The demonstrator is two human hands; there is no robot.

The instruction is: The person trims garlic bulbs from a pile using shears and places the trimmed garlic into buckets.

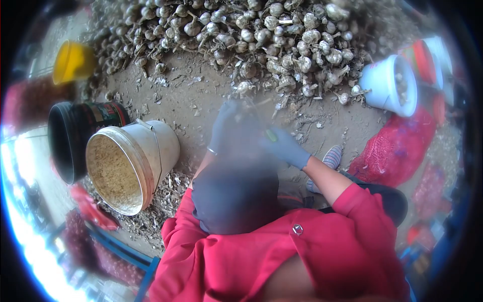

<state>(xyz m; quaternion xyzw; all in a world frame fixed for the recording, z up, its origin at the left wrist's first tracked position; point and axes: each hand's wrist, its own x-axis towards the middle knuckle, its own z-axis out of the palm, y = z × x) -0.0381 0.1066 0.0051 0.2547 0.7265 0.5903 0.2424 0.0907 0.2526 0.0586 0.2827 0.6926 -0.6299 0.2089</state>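
Observation:
My left hand (225, 130), in a grey glove, reaches forward at the middle of the view, its fingers lost in a blurred patch. To its right, my right hand (287, 146), gloved too, is closed around a small green-handled tool (271, 135). Both hands are close together above the ground, short of a large heap of garlic bulbs (246, 35) with stems. Whatever lies between the hands is too blurred to make out. A dark cloth (236, 201) covers my lap beneath them.
A tipped white bucket (158, 146) and a dark bucket (60, 143) lie at the left, a yellow bucket (73, 62) beyond. At the right are a white bucket (382, 83) and a red mesh sack (397, 148). Peelings (173, 194) litter the ground.

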